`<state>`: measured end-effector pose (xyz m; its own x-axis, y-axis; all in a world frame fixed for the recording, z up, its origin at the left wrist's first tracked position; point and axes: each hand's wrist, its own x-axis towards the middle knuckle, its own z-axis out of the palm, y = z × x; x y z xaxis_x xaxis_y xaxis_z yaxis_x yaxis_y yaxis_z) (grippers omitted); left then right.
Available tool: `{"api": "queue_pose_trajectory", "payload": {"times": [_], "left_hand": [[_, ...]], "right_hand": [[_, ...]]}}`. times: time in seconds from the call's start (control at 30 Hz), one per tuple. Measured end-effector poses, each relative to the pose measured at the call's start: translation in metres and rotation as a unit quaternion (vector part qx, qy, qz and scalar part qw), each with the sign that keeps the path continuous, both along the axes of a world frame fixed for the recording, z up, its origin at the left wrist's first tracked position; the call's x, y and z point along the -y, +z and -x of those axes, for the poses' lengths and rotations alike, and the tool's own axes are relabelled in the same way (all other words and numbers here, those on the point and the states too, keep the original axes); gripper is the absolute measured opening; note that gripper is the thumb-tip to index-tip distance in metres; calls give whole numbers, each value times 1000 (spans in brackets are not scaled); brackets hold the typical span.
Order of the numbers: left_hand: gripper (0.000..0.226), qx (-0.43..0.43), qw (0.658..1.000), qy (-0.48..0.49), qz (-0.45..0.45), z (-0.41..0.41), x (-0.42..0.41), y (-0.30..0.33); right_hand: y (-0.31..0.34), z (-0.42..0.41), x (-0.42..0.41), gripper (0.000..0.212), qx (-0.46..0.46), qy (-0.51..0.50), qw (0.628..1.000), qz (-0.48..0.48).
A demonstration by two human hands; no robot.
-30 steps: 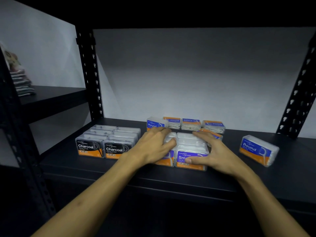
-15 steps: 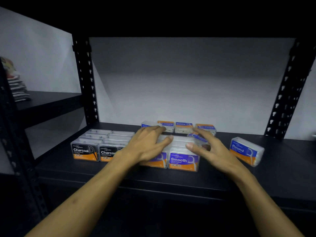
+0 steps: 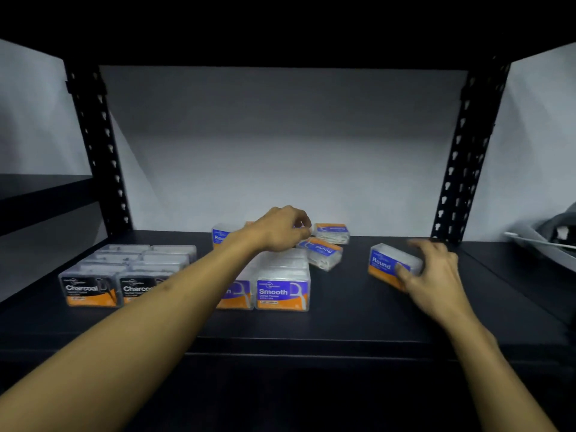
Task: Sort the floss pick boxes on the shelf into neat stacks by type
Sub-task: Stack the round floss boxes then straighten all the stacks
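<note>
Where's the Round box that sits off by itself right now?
In the head view the lone Round box sits on the shelf toward the right, apart from the Smooth stack, with the right hand gripping its near end.

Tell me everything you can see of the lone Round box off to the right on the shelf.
The Round box is a small clear plastic case with a blue and orange label reading "Round" in white. It lies on the black shelf, turned at an angle, apart from the other boxes and to the right of the Smooth group. The right hand grips its right end, fingers over the top and thumb on the label face. Its contents cannot be made out.
</note>
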<state>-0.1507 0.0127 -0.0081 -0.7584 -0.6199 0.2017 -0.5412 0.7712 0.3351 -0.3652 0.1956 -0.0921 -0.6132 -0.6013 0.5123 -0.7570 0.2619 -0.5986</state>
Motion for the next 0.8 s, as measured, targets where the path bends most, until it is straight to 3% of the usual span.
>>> {"api": "queue_pose_trajectory", "payload": {"times": [0.1, 0.17, 0.3, 0.4, 0.8], "left_hand": [[38, 53, 999, -10, -2, 31, 5, 2], [47, 133, 991, -25, 3, 49, 9, 3], [77, 298, 953, -43, 33, 80, 11, -1], [79, 353, 931, -49, 78, 97, 8, -7], [64, 256, 962, -61, 77, 123, -25, -5]], "right_hand": [[-6, 17, -2, 49, 32, 33, 999, -15], [-9, 27, -2, 43, 45, 62, 997, -23], [-11, 45, -3, 37, 45, 102, 993, -26], [-12, 55, -7, 36, 52, 115, 992, -25], [-15, 63, -30, 38, 56, 109, 992, -24]]}}
